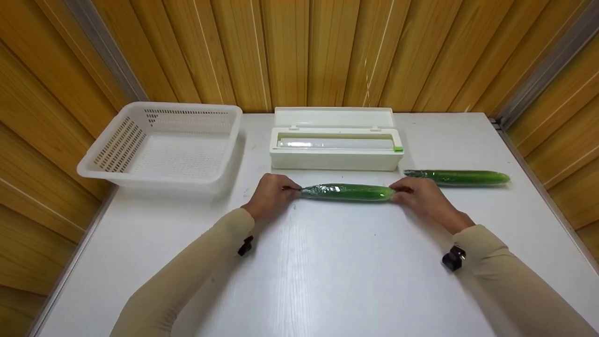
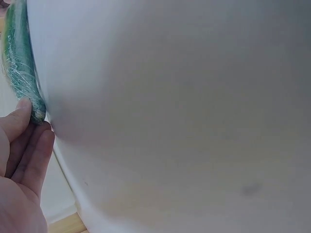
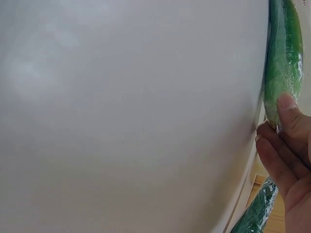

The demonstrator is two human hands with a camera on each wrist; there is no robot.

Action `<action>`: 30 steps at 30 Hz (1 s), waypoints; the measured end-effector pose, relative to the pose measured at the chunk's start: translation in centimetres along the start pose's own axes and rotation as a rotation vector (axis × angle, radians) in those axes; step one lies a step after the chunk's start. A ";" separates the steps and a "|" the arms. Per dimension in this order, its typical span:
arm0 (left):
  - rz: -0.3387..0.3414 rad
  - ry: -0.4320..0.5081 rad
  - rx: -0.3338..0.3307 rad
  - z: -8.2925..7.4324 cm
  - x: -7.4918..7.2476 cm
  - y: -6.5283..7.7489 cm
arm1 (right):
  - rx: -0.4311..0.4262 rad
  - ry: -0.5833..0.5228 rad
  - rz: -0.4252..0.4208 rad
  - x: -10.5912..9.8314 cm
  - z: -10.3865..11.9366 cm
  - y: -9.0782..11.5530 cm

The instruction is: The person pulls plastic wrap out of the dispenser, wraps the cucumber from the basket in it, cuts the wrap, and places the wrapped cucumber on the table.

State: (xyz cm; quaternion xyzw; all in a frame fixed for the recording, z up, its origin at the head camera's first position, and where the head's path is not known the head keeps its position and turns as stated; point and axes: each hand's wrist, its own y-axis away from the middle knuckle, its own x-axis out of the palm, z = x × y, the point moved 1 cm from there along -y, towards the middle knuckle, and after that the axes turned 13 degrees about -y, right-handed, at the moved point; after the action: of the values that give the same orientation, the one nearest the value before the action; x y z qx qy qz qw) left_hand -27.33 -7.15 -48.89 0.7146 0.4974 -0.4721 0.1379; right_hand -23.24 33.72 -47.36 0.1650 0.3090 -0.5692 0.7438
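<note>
A cucumber (image 1: 346,192) in clear plastic film lies crosswise in front of the white film box, between both hands. My left hand (image 1: 273,195) pinches the film at its darker left end; in the left wrist view the thumb presses on the wrapped tip of the cucumber (image 2: 20,58). At the paler right end my right hand (image 1: 423,199) pinches the film, thumb on top and fingers beneath in the right wrist view, where the cucumber (image 3: 283,58) shows creased wrap. A second wrapped cucumber (image 1: 461,178) lies to the right, just beyond the right hand.
Behind the cucumber stands a white cling film box (image 1: 334,160), lid raised, with a roll of film (image 1: 334,143) inside and a green piece at its right end. A white perforated basket (image 1: 154,177) sits at the back left of the white table (image 1: 337,271). Wood-look panels enclose the back and sides.
</note>
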 end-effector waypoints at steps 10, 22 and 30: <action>0.011 0.013 0.032 -1.2 0.7 -0.5 | -0.004 0.009 -0.009 -1.0 -0.9 0.7; 0.029 -0.015 0.075 -2.7 1.8 -1.3 | -0.004 0.021 -0.025 -2.5 -1.6 2.0; 0.025 0.003 0.099 -3.9 2.6 -1.8 | 0.016 0.054 -0.035 -3.6 -2.3 2.9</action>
State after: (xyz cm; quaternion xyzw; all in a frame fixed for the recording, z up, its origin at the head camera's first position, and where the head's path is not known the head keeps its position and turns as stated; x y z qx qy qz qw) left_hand -26.55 -2.20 -48.50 0.7274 0.4646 -0.4934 0.1077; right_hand -21.72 38.63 -47.10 0.1809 0.3275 -0.5801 0.7236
